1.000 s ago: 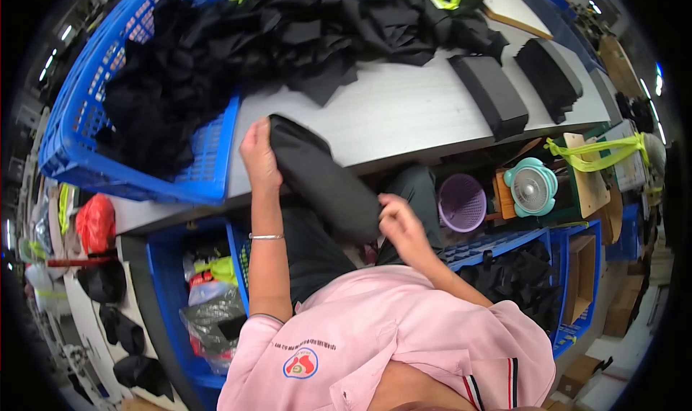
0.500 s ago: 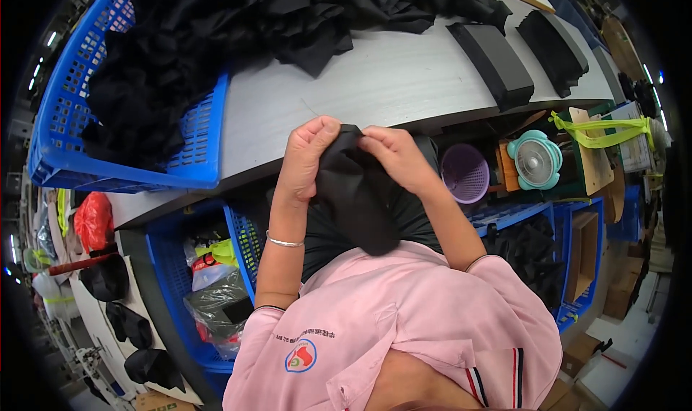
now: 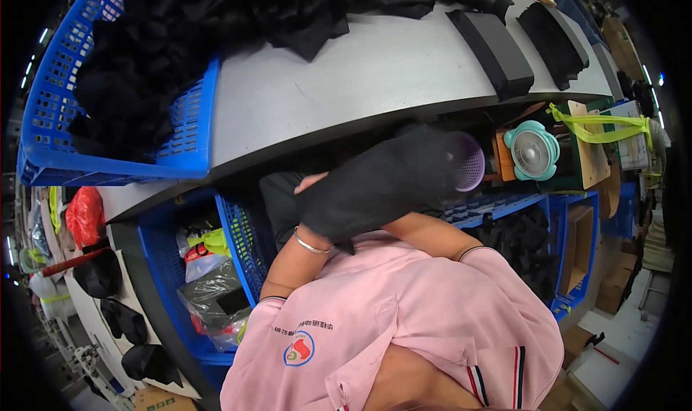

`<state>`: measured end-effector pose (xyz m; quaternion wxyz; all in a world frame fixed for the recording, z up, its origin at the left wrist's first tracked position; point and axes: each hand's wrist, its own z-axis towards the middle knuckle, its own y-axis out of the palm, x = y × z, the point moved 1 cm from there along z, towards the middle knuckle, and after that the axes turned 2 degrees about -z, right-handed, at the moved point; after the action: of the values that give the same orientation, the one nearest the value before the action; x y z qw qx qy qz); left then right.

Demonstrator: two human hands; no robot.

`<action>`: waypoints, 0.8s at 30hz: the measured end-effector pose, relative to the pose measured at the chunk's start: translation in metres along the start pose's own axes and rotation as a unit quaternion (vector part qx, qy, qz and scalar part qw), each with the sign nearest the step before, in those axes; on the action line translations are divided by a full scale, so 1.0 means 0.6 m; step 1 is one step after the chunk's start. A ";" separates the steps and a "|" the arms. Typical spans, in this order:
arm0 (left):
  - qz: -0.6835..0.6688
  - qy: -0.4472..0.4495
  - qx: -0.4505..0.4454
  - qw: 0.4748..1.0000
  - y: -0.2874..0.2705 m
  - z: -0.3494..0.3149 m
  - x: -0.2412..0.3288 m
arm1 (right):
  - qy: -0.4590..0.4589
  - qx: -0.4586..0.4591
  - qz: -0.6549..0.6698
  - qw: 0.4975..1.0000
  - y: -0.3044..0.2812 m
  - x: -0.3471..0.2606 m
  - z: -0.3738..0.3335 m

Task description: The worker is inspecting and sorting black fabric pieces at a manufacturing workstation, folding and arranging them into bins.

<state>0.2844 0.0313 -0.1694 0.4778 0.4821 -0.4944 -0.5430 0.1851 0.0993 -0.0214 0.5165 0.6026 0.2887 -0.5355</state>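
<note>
A black cloth piece point(image 3: 382, 184), smeared by motion at its right end, spreads over my lap and hides most of both hands. At its left edge a bit of my left hand point(image 3: 310, 182) shows, closed on the cloth; a silver bangle point(image 3: 312, 242) circles that wrist. My right forearm point(image 3: 427, 234) goes under the cloth from the right, so the right hand and its fingers are hidden.
On the grey table point(image 3: 331, 83) lie black fabric pieces point(image 3: 303, 22) and two black stacks point(image 3: 494, 54). A blue crate point(image 3: 194, 130) of black cloth stands left. Right are a purple basket point(image 3: 472, 164) and turquoise fan point(image 3: 532, 152). Blue bins point(image 3: 169, 267) flank me.
Both hands have dropped from the table edge toward my lap. The black cloth, earlier hanging from my fingertips, now spreads sideways to the right and covers them. A loose thread stays on the table.
</note>
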 end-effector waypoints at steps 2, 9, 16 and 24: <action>0.353 0.118 -0.122 0.920 0.192 0.063 0.012 | -0.001 0.030 -0.072 0.997 0.022 0.046 -0.033; 0.464 0.296 0.206 0.809 0.207 0.132 0.117 | 0.271 0.252 0.168 0.914 -0.019 0.082 -0.056; 0.834 0.265 0.170 0.454 0.244 0.106 0.081 | -0.086 0.270 -0.292 0.913 -0.040 -0.091 -0.043; 0.405 0.104 0.014 0.908 0.127 0.122 0.090 | 0.103 0.136 0.047 0.984 -0.059 -0.131 -0.042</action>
<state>0.2103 -0.0208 -0.0929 0.6986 0.3009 -0.6022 -0.2425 0.1416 0.1495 0.0390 0.4217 0.7322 0.2358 -0.4801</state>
